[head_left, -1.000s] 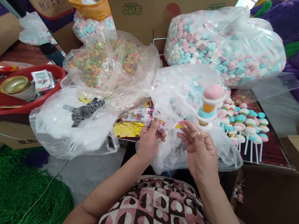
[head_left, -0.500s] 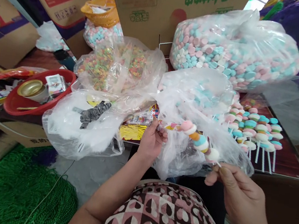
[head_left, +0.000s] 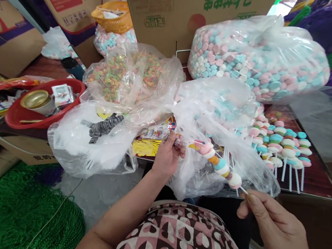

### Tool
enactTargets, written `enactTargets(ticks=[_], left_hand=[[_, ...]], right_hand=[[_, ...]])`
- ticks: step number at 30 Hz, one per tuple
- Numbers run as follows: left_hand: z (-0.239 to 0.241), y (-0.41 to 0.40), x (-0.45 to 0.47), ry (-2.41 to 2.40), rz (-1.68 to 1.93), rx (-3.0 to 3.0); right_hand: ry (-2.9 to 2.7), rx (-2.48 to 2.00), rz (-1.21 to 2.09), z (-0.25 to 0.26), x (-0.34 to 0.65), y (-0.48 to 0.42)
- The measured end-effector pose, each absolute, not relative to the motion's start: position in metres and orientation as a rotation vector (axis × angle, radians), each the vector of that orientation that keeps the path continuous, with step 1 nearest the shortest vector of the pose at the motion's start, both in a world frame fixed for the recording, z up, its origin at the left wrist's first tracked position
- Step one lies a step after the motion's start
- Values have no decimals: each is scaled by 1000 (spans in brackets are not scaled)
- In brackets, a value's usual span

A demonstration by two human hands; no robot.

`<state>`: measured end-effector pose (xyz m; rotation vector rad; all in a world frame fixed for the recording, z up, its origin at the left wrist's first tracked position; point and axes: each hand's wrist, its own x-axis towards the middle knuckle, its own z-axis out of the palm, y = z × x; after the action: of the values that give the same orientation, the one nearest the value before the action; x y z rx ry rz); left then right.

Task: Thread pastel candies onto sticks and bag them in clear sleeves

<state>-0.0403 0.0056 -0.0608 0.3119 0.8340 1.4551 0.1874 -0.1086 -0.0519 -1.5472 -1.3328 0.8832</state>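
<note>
My right hand (head_left: 267,216) pinches the end of a thin white stick that carries a marshmallow skewer (head_left: 220,165) in pink, white, orange, blue and yellow. The skewer slants up to the left. Its upper end meets a clear printed wrapper (head_left: 194,144), which my left hand (head_left: 169,154) grips with closed fingers. Whether the top marshmallow is inside the wrapper or only touching it, I cannot tell. Beneath the skewer spreads a thin plastic bag (head_left: 216,103) of marshmallows. Printed wrappers and gold twist ties (head_left: 146,147) lie beside my left hand.
Finished-looking marshmallow skewers (head_left: 287,147) lie at the right. Behind stands a big bag of marshmallows (head_left: 257,59). To the left are a bag of ring-shaped candies (head_left: 130,71), a bag of white sticks (head_left: 81,145) with dark ties on top, and a red basin (head_left: 17,117).
My right hand has shifted slightly right and down, and more bare stick shows between its fingers and the lowest marshmallow. My left hand has stayed nearly still on the wrapper.
</note>
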Motion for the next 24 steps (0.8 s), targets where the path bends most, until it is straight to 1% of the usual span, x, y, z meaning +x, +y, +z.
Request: enactTargets(ticks=[7, 12, 16, 21, 24], left_hand=[[-64, 7, -46, 938, 1520, 623], [-64, 8, -48, 982, 1499, 750], [-62, 7, -47, 1002, 1494, 783], [-66, 6, -47, 1018, 1472, 885], [-68, 8, -49, 1033, 1489, 918]], right_hand=[[-1337, -1653, 778, -44, 199, -110], [-1255, -1615, 953, -48, 195, -108], [-1234, -1619, 884, -54, 185, -107], [-1363, -1537, 1058, -62, 176, -105], [-1399, -1540, 1071, -68, 176, -102]])
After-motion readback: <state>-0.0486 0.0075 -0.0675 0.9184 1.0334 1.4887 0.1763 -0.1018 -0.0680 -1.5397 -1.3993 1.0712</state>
